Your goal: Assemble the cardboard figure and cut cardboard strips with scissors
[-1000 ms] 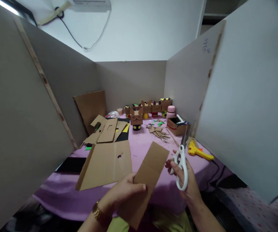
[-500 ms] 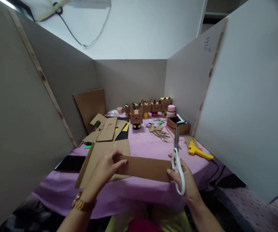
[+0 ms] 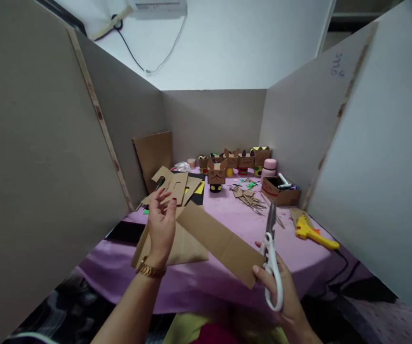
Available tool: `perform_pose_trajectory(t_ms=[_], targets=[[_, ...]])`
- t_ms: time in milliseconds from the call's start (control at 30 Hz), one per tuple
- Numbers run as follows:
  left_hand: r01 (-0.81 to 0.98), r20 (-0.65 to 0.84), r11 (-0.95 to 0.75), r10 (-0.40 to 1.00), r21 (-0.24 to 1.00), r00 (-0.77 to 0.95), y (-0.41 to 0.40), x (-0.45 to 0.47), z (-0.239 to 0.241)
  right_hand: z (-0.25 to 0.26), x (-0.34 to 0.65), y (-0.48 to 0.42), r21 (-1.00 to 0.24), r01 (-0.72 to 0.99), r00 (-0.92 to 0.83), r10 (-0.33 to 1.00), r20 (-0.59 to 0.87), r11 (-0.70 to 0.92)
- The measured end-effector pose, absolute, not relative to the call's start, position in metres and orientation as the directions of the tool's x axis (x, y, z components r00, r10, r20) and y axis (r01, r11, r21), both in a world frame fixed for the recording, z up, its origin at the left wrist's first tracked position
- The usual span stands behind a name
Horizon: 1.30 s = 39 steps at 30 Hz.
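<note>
My right hand [image 3: 281, 282] grips a pair of scissors [image 3: 271, 263] with white handles, blades pointing up and away. Between its thumb and fingers it also pinches one end of a long cardboard strip [image 3: 223, 241]. The strip slants up to the left, with a faint crease across it. My left hand [image 3: 162, 224] is raised beside the strip's far end, apart from it, fingers spread and holding nothing. Below the strip lies a larger cardboard sheet [image 3: 188, 248]. Cut cardboard pieces [image 3: 177, 186] are piled behind my left hand.
Several cardboard animal figures [image 3: 216, 174] stand at the back. Cardboard scraps [image 3: 248, 197] lie mid-table. At right are a box of markers [image 3: 281, 195], a pink bottle [image 3: 269, 168] and a yellow glue gun [image 3: 315, 234]. A black flat object [image 3: 126, 232] lies left. Grey partitions [image 3: 213, 117] surround the table.
My left hand has let go of the strip and lifted up and left. The strip, held only by my right hand, now tilts. The view has turned slightly left.
</note>
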<state>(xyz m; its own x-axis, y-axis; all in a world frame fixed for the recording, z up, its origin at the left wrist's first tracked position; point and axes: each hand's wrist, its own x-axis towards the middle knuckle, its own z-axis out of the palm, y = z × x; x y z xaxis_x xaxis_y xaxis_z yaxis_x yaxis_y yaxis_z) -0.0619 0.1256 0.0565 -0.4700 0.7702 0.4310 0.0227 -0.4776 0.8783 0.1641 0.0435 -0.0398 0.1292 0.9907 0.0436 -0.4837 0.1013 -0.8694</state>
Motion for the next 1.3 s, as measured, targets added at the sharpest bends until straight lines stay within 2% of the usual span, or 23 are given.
perform_pose_trajectory(t_ms=[100, 200, 333, 500, 633, 833, 1000, 1167, 1300], targets=[[-0.114, 0.339, -0.449, 0.796, 0.886, -0.502, 0.119, -0.041, 0.041, -0.042, 0.149, 0.046, -0.82, -0.547, 0.227, 0.973, 0.047, 0.167], [-0.279, 0.221, -0.332, 0.905, 0.901, -0.364, 0.106, -0.011, 0.017, -0.043, 0.137, 0.044, -0.805, -0.565, 0.244, 0.969, 0.046, 0.18], [-0.368, 0.201, -0.272, 0.954, 0.889, -0.221, 0.092, 0.012, 0.01, -0.044, 0.131, 0.039, -0.829, -0.547, 0.174, 0.984, 0.027, 0.12], [-0.406, 0.237, -0.252, 0.968, 0.878, -0.087, 0.087, 0.009, 0.034, -0.044, 0.134, 0.039, -0.848, -0.512, 0.194, 0.98, 0.041, 0.137], [-0.43, 0.178, -0.164, 0.984, 0.888, -0.009, 0.082, 0.013, 0.037, -0.052, 0.127, 0.044, -0.871, -0.475, 0.207, 0.978, 0.031, 0.128], [-0.365, 0.094, -0.11, 0.994, 0.925, -0.062, 0.073, 0.023, 0.014, -0.053, 0.12, 0.043, -0.86, -0.475, 0.296, 0.954, 0.046, 0.189], [-0.432, 0.015, -0.022, 1.0, 0.902, -0.02, 0.061, 0.03, 0.004, -0.04, 0.127, 0.038, -0.862, -0.484, 0.226, 0.973, 0.043, 0.15], [-0.458, -0.002, 0.0, 1.0, 0.889, -0.003, 0.054, 0.033, 0.004, -0.034, 0.127, 0.038, -0.861, -0.489, 0.218, 0.975, 0.039, 0.143], [-0.439, 0.045, -0.042, 0.999, 0.897, -0.003, 0.052, 0.034, 0.003, -0.031, 0.125, 0.037, -0.85, -0.494, 0.209, 0.974, 0.088, 0.183]])
